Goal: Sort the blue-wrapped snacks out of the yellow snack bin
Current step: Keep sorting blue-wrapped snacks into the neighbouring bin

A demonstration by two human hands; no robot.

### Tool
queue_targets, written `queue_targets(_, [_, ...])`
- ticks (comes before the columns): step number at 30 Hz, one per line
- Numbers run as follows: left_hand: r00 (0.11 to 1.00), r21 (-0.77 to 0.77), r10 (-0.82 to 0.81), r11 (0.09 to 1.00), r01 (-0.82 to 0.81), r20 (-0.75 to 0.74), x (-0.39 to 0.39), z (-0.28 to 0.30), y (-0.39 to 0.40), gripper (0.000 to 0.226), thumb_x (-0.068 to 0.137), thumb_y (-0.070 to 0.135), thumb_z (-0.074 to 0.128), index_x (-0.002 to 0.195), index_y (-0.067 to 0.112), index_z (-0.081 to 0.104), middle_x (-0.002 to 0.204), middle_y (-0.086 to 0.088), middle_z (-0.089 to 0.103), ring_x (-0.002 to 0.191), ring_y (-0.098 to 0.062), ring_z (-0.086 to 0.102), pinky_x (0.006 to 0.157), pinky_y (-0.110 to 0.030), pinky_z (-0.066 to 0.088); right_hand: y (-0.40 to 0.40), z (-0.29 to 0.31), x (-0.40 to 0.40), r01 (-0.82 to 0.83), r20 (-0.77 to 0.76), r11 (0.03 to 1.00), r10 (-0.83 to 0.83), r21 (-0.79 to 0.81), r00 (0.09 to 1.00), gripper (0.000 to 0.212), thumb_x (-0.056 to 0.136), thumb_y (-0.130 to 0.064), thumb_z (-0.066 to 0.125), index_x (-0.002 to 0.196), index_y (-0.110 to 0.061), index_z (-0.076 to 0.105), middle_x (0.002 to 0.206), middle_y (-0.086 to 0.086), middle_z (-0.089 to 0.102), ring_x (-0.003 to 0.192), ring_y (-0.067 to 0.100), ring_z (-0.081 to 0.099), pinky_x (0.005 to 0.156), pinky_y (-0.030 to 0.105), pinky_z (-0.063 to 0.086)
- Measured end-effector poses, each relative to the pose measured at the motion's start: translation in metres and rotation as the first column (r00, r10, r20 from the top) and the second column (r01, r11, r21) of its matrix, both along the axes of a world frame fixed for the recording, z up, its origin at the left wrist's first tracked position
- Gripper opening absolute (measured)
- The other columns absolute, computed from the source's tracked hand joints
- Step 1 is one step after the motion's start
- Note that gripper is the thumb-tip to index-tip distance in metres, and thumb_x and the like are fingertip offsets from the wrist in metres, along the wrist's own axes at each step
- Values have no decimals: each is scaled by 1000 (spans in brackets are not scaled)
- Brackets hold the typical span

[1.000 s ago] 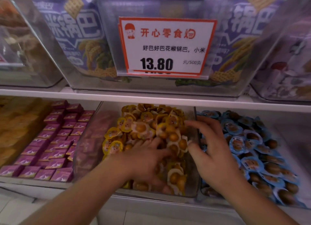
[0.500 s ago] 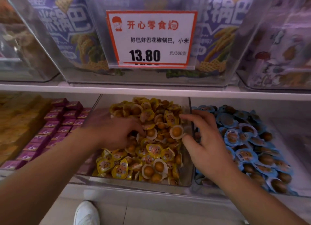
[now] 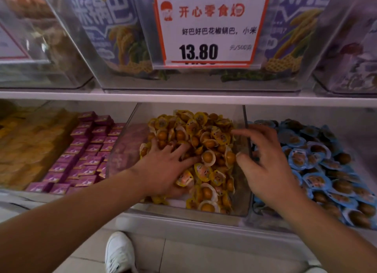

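Two bare arms reach in from the near side to the low shelf. The left hand (image 3: 163, 166) lies flat on the yellow snacks (image 3: 206, 142) in the clear yellow bin (image 3: 245, 170), palm down, fingers spread wide & straight, tips pushed into the pile. It presses on them but has no grip on any snack.

The right hand (image 3: 267, 162) is up over the bin's right wall, between the yellow bin & the blue bin (image 3: 253, 213). Its fingers are bent a bit & fanned out, pointing left toward the yellow pile. The thumb tip is just beside a yellow snack near the wall. Can't tell if thumb & finger pinch anything; no snack shows in that hand.

Blue snacks (image 3: 318, 162) fill the bin to the right. No blue wrapper shows on top of the yellow pile; what's under the left hand is hidden.

Left of the yellow bin sit rows of small purple boxes (image 3: 85, 154), & farther left some blurry yellow packs (image 3: 30, 142). Up on the next shelf, a big clear tub has a white price tag (image 3: 208, 27) w/ 13.80 on it. Down on the floor, near the arms, one white shoe (image 3: 119, 252) pokes out.
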State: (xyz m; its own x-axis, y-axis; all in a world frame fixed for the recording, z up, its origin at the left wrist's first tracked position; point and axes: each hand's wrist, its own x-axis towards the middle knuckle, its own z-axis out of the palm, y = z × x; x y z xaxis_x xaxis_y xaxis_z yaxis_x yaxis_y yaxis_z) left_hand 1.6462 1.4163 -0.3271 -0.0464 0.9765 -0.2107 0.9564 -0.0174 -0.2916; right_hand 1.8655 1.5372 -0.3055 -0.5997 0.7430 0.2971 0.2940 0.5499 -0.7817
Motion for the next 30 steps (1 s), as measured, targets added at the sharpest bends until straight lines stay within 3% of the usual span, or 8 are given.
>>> queue_targets(4, [994, 81, 26, 997, -17, -106, -12, 14, 24, 67, 84, 56, 59, 138, 36, 26, 142, -7, 33, 114, -32, 53, 95, -60, 37, 0, 1, -2, -5, -24, 1000, 5, -3, 1000, 44, 77, -34, 52, 121, -37, 59, 127, -12, 35, 116, 0, 42, 102, 29, 43])
queue_targets(9, [993, 12, 84, 996, -85, 86, -19, 28, 20, 79, 80, 60, 65, 146, 42, 25, 151, 0, 24, 129, -29, 45, 105, -57, 35, 1, 0, -1, -6, -39, 1000, 6, -7, 999, 43, 77, -34, 53, 120, -37, 60, 128, -10, 36, 115, -4, 41, 103, 25, 41])
queue_targets(13, [994, -260, 61, 965, -36, 88, -32, 38, -16, 126, 63, 67, 76, 149, 50, -14, 160, 16, -19, 150, -20, 5, 117, -59, 11, 2, -1, -3, 3, -25, 1000, -2, 3, 1000, 47, 77, -33, 53, 124, -31, 62, 127, -11, 36, 104, -11, 43, 97, 22, 42])
queue_targets(16, [999, -264, -19, 965, 9, -35, -32, 34, -27, 134, 70, 57, 78, 141, 49, -35, 157, 9, -36, 152, -26, -7, 115, -62, 9, 2, -3, -2, 4, -30, 1000, -4, 11, 1000, 47, 77, -33, 53, 123, -31, 62, 126, -11, 36, 108, -21, 40, 94, 16, 41])
queue_targets(20, [987, -181, -112, 979, 90, -117, -16, 15, -15, 138, 70, 50, 81, 142, 41, -37, 162, -9, -23, 151, -37, -1, 107, -73, 20, 2, -3, -1, -3, -41, 1000, 3, -4, 999, 45, 77, -33, 53, 121, -33, 61, 126, -13, 35, 109, -14, 42, 98, 23, 41])
queue_targets(22, [992, -95, -107, 990, 100, -69, -18, 12, -6, 133, 68, 63, 76, 148, 42, -28, 162, -8, -4, 145, -37, 24, 99, -66, 35, 3, -3, -2, 0, -35, 1000, 0, -4, 999, 45, 77, -36, 53, 121, -34, 61, 126, -14, 35, 108, -11, 43, 99, 23, 41])
queue_targets(25, [999, 32, -39, 999, 40, -22, -19, 14, 13, 113, 71, 65, 71, 152, 47, -6, 148, -3, 28, 120, -31, 51, 87, -53, 46, 3, -3, -3, -7, -44, 1000, 8, 13, 999, 49, 72, -48, 49, 118, -35, 61, 126, -11, 36, 110, -20, 39, 93, 7, 35])
queue_targets(30, [910, 183, 132, 959, -217, 392, -24, 29, 35, 65, 91, 47, 61, 149, 35, 33, 143, -2, 46, 122, -28, 54, 90, -39, 49, 3, -2, -2, -21, -44, 1000, 21, 14, 999, 56, 67, -52, 43, 118, -35, 61, 125, -10, 36, 106, -22, 38, 85, -6, 29])
